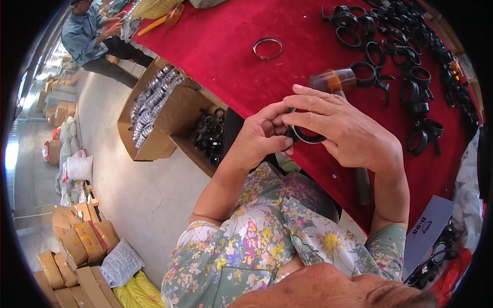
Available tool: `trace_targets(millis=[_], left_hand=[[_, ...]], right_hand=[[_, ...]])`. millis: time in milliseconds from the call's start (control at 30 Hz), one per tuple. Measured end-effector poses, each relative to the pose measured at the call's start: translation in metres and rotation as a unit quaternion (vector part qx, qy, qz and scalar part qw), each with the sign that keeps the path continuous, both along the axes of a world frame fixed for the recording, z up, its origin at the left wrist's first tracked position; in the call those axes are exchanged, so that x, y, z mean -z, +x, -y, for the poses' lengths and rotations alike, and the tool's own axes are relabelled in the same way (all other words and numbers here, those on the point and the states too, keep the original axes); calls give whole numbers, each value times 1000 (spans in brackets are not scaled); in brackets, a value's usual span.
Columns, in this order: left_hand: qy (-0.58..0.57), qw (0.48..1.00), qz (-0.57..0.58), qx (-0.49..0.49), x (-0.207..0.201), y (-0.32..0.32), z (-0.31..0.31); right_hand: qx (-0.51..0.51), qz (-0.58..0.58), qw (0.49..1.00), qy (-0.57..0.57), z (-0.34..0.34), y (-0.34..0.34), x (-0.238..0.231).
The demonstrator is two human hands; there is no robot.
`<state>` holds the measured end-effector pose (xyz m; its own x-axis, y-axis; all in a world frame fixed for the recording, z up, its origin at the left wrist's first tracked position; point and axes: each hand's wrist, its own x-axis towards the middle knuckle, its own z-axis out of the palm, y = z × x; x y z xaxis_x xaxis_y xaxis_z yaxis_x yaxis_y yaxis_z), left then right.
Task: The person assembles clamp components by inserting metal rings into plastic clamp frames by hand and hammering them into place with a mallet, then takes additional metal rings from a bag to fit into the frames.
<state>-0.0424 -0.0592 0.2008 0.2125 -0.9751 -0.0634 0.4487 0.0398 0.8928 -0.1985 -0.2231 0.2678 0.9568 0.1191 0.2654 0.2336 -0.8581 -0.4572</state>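
Note:
Above the near edge of the red-covered table, my left hand [264, 131] and my right hand [344, 126] meet around a black ring clamp [307, 136] with a shiny metal inner rim. My left thumb and fingers pinch its left side. The fingers of my right hand curl over its top and right side, hiding much of it. Beyond my right hand lies a mallet [328, 80] with a clear and orange head; its dark handle [363, 186] shows below my right wrist. A thin metal ring [267, 48] lies alone farther back on the cloth.
Many black ring clamps [398, 46] spread over the table's right side. On the left, cardboard boxes hold metal rings [156, 100] and black clamps [209, 133]. A blue-grey printed sheet [429, 231] lies at right. Another person [90, 41] stands far left, near stacked cartons.

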Motion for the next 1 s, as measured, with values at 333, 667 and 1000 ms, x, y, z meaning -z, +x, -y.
trace_targets(millis=[333, 667, 1000], left_hand=[[11, 999, 36, 8, -6, 0, -2], [-71, 997, 5, -4, 6, 0, -2], [-58, 992, 54, -99, -1, -1, -8]], right_hand=[[-18, -38, 998, 38, 4, 1, 6], [-63, -66, 991, 96, 12, 9, 14], [152, -6, 944, 292, 14, 5, 9]])
